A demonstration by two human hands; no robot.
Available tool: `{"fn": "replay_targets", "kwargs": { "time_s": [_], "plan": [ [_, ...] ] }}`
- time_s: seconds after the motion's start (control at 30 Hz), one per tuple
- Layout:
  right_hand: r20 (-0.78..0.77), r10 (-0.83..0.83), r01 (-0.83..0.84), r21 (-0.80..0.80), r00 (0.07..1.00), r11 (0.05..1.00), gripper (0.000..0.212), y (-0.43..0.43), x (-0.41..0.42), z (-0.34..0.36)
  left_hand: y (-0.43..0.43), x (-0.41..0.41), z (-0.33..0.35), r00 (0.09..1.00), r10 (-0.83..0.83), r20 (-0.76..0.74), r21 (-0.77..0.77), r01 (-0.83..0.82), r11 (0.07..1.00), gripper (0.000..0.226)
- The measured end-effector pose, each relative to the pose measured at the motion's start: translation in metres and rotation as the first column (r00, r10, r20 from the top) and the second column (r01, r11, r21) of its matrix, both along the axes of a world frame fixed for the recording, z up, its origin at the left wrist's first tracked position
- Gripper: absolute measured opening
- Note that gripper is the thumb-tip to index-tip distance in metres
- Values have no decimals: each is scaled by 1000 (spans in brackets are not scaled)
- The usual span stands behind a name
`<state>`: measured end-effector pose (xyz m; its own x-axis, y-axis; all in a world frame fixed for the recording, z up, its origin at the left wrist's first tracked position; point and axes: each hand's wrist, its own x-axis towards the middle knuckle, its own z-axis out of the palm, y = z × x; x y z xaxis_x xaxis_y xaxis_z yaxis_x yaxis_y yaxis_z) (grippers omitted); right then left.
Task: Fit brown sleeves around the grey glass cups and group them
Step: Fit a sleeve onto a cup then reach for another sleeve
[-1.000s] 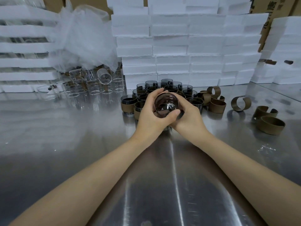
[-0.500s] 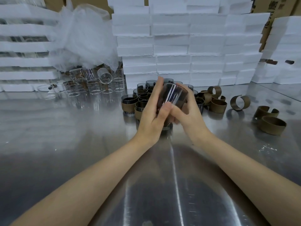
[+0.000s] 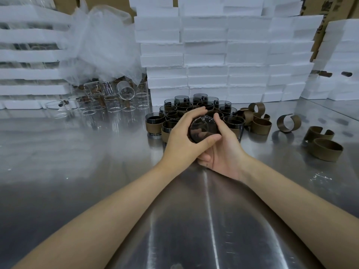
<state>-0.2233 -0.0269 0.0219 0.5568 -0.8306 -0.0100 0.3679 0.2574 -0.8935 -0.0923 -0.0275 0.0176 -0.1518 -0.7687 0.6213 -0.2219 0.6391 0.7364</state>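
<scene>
Clear glasses [image 3: 108,102] stand beside stacked foam boxes [image 3: 225,55].

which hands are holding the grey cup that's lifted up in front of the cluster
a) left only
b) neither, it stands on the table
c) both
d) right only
c: the left hand curls round the grey glass cup from the left, and the right hand cradles it from below with its thumb up against the cup's right side.

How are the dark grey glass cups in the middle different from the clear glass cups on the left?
The dark grey glass cups are dark-tinted; the clear glass cups are see-through. The grey cups stand upright, packed tight together; the clear cups sit looser, and one lies tipped over. Both are glass on the shiny metal table.
</scene>
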Motion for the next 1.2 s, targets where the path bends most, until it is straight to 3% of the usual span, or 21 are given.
{"fn": "replay_targets", "kwargs": {
  "time_s": [0.13,0.3,0.53,0.63,0.7,0.83,1.2],
  "plan": [
    [-14,41,-41,19,999,999,68,0,1,3,-1,-1,1,996,91,-2,-91,-91,992,37],
    [-66,-8,10,32,998,999,59,1,0,5,-2,-3,2,992,71,-106,-144,-86,986,25],
    [-75,-36,41,67,997,997,55,2,-2,6,-4,-2,3,961,-29,-274,3,31,1000,49],
    [-32,-34,37,98,999,995,56,2,-3,7,-3,-2,4,974,-99,-203,15,104,994,37],
    [-7,-37,37,99,999,994,57,1,-3,6,-3,-1,2,982,-103,-155,37,110,993,43],
    [-33,-64,66,76,997,995,56,-1,-2,5,-4,-1,2,982,-39,-182,73,53,996,45],
    [-120,-135,142,52,984,988,52,-4,-2,3,-1,-1,8,977,6,-212,58,6,998,18]
  ]
}}
